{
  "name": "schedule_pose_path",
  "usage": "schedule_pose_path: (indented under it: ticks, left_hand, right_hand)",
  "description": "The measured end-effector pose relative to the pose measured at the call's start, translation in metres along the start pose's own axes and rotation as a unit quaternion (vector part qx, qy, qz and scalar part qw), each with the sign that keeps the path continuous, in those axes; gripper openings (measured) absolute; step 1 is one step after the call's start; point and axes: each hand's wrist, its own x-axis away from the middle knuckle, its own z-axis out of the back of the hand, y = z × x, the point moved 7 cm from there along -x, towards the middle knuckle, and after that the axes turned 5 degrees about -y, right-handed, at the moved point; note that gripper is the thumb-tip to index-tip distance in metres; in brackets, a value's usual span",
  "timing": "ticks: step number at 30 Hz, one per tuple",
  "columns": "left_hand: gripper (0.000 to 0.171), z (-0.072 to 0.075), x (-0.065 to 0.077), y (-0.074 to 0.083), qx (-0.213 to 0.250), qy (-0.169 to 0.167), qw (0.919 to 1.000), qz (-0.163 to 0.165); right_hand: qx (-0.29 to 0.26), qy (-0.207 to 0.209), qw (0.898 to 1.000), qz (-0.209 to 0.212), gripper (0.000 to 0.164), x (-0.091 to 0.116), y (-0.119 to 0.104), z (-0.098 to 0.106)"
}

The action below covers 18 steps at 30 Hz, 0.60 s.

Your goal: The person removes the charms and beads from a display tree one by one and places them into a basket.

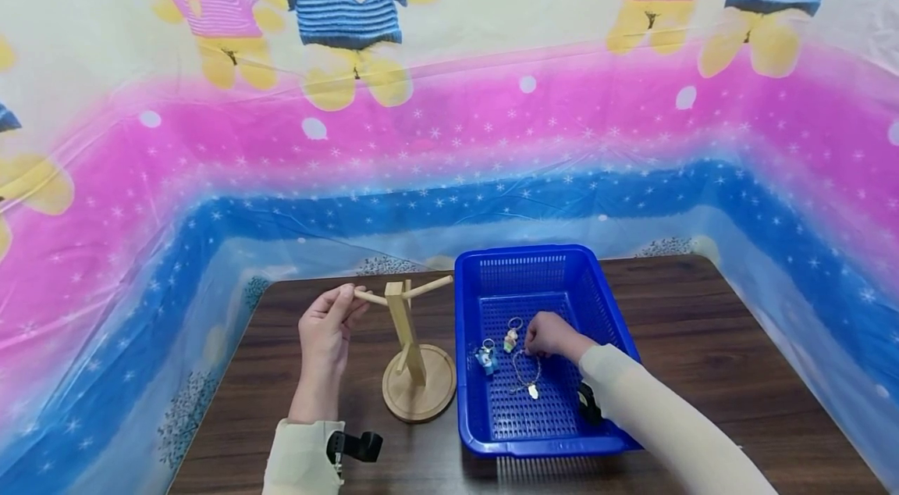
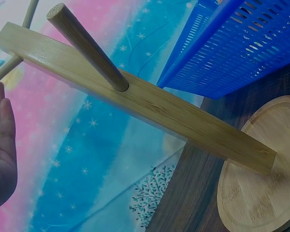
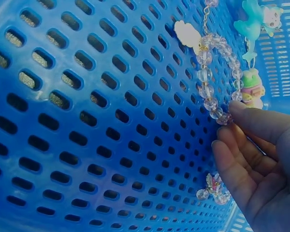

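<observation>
My left hand pinches the tip of one peg on a wooden stand, which stands upright on a round base. Inside a blue plastic basket, my right hand holds a clear pinkish beaded bracelet between thumb and fingertips. A pale leaf-like charm hangs from the bracelet. Left of that hand lie a small colourful figure keychain and a blue figure keychain. More clear beads show below the fingers in the right wrist view.
The basket stands just right of the stand on a dark wooden table. Another peg points up and right toward the basket's rim. A curtain with bears and snowflakes hangs behind and around the table.
</observation>
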Motion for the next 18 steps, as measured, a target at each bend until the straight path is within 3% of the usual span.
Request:
schedule_pose_path:
  ticks: [9,18]
  left_hand:
    - [0.026,0.0006,-0.002,0.0014,0.005,-0.004,1.0,0.0]
    - [0.026,0.0033,-0.0012,0.0019,-0.021,0.005,0.9998,0.001]
  right_hand:
    - [-0.003,0.002,1.0,-0.009,0.013,-0.0022,0.0025,-0.0015]
    - [-0.001,-0.014,1.0,-0.017,0.009,-0.0049,0.0047,-0.0035]
